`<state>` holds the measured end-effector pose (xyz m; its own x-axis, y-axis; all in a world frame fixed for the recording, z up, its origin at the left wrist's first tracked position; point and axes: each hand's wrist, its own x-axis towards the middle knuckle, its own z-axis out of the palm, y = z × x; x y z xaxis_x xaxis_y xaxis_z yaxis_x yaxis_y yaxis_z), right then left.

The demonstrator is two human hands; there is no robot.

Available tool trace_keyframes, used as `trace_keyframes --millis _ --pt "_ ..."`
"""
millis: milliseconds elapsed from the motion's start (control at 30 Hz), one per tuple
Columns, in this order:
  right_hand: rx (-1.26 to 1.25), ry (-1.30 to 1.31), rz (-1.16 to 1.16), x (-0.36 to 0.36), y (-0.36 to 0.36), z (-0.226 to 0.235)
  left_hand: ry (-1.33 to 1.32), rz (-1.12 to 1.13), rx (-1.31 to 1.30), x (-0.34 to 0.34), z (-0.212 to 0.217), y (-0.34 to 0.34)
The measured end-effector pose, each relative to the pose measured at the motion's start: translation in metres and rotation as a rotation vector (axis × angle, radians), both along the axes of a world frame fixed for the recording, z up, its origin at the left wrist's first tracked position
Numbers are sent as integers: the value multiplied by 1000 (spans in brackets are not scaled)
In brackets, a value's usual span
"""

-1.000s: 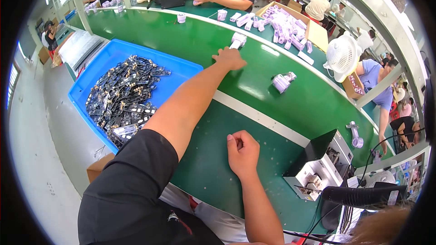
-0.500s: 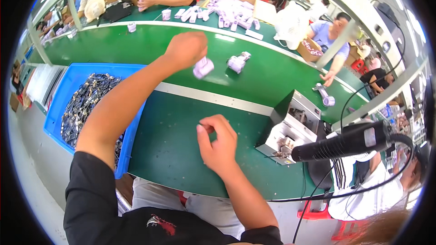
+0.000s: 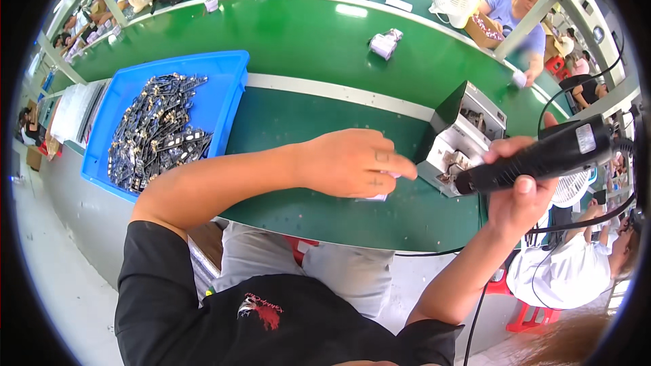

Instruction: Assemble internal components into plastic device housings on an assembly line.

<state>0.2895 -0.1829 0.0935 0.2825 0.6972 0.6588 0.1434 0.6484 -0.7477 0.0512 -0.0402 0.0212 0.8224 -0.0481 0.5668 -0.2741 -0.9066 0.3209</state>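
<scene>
My left hand [image 3: 352,161] is closed over a lilac plastic housing [image 3: 375,198] above the green worktop. Most of that housing is hidden beneath the palm, with only small bits of lilac showing at its edges. On the right, the fingers and thumb of my right hand [image 3: 519,207] wrap around a thick black electric screwdriver [image 3: 532,156] with a cable at its rear. Its front end points left, over a grey metal box [image 3: 441,142] with mechanisms inside, likely a screw feeder. The screwdriver's tip cannot be made out.
A blue bin [image 3: 234,88] full of small dark electronic parts stands at the left. Beyond the worktop runs a green conveyor belt [image 3: 298,47] carrying a lilac housing [image 3: 385,44]. Across it, a co-worker's hand [image 3: 534,71] holds another. Black cables hang at the right.
My left hand has brought the lilac housing from over the conveyor down to the worktop. My right hand has moved right and taken hold of the screwdriver. The co-worker has picked up a housing.
</scene>
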Motion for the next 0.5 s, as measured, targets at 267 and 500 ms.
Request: trace_keyframes --millis 267,500 --pt "180 -102 -334 1 -5 24 19 68 -406 -9 -20 9" --pt "174 -163 -467 3 15 19 -172 -99 -319 3 -28 8"
